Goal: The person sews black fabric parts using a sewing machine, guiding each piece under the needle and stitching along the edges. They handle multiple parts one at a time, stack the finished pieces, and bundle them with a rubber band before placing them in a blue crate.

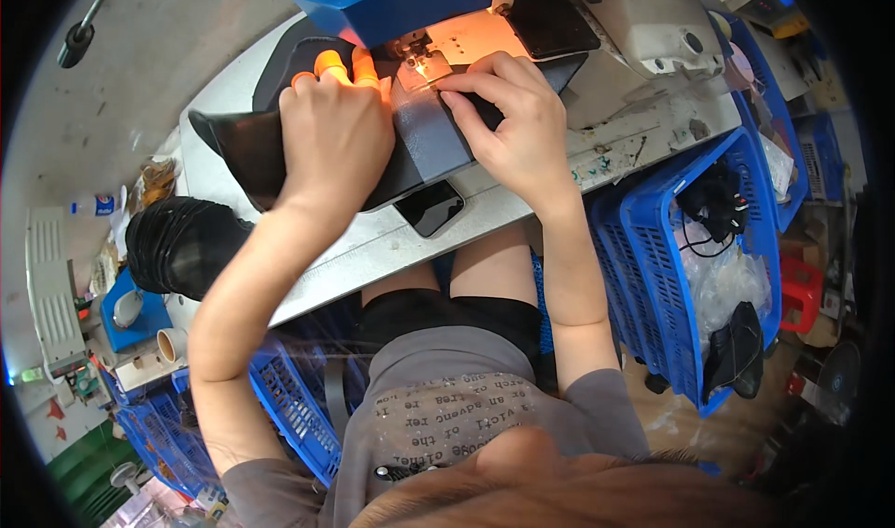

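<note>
A sewing machine (392,1) with a blue head stands at the far edge. Its presser foot (426,66) is lit by an orange lamp. Beneath the foot lies a dark sheet-like workpiece (431,146), black and grey, with its left part curling up off the table. My left hand (336,132) rests on the workpiece left of the foot, fingers stretched forward, with orange coverings on several of them. Just right of the foot, my right hand (513,123) has thumb and forefinger pinched at the workpiece; exactly what lies between the tips is too small to see.
A phone (431,207) lies at the near edge of the white table (345,253). Black stacked pieces (186,244) sit at the left. Blue plastic baskets (653,267) with bags and black items stand at the right, and another dark flat device (552,25) lies beside the machine.
</note>
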The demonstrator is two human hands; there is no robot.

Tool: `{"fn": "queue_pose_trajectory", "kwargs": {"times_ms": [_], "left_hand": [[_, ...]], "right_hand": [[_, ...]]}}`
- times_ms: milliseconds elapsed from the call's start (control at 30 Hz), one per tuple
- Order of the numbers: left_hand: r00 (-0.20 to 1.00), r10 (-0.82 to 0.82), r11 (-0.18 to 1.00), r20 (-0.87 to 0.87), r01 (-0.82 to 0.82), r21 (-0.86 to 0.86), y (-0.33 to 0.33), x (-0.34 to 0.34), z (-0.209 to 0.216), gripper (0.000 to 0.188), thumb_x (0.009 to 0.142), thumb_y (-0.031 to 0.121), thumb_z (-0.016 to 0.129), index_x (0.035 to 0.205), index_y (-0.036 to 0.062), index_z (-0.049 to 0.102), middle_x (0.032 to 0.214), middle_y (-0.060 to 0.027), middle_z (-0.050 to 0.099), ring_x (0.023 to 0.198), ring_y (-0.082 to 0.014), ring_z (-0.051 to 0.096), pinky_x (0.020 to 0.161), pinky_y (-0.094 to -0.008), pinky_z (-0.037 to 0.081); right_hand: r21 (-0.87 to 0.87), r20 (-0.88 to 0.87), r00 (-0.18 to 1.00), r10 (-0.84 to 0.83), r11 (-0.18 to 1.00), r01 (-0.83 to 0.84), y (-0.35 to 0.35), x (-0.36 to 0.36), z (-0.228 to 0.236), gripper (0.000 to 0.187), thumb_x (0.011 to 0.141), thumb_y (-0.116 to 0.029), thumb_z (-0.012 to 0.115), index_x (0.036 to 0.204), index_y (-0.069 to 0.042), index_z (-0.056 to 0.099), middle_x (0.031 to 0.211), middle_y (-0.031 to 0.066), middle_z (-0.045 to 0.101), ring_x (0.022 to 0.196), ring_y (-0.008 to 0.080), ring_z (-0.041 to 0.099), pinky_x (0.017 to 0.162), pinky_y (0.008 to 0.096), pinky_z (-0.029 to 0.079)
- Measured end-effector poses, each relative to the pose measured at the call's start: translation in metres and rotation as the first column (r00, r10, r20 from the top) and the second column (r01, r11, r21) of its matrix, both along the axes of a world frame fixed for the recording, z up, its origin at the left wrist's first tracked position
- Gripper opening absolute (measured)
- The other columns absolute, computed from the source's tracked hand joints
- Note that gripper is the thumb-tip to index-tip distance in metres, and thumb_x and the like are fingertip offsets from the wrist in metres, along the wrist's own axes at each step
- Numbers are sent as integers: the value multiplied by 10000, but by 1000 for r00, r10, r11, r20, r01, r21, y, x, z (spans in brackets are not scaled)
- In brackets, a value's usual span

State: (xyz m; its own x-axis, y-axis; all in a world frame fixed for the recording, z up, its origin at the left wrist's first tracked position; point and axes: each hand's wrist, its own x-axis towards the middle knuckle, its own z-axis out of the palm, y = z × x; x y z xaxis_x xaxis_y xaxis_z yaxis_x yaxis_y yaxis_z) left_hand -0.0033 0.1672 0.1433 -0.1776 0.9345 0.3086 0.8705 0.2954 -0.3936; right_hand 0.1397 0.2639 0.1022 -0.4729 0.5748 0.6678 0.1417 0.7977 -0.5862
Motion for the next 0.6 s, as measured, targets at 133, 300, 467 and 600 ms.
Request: {"fn": "queue_pose_trajectory", "kwargs": {"times_ms": [133,300,467,600], "left_hand": [[1000,24,993,-9,-23,120,5,11,-3,326,850,254,601,1061,16,674,729,-149,614,598,-267,615,540,-361,483],[999,37,990,1,-37,132,10,9,-5,317,859,274,603,1033,20,681,734,-152,613,612,-277,604,551,-379,470],[1000,22,982,8,-23,190,-3,-1,-5,330,869,288,604,1045,19,680,761,-147,613,676,-283,602,598,-391,464],[993,-38,990,115,22,138,-37,10,1,387,878,254,605,1184,19,627,958,-209,609,830,-316,594,723,-394,452]], "right_hand": [[-11,-5,1000,-20,1000,20,-2,-1,0,47,756,-133,700,785,-95,706,763,29,602,759,233,581,666,353,479],[-13,0,1000,-15,1000,15,-1,0,0,47,760,-131,702,788,-93,706,770,32,604,756,235,582,665,353,480],[-21,7,1000,4,1000,-4,0,2,3,48,768,-126,696,798,-90,706,777,35,607,765,235,586,670,351,482],[-12,1,1000,-17,1000,17,-1,3,4,50,771,-122,692,804,-89,707,779,33,608,765,230,590,670,347,483]]}}
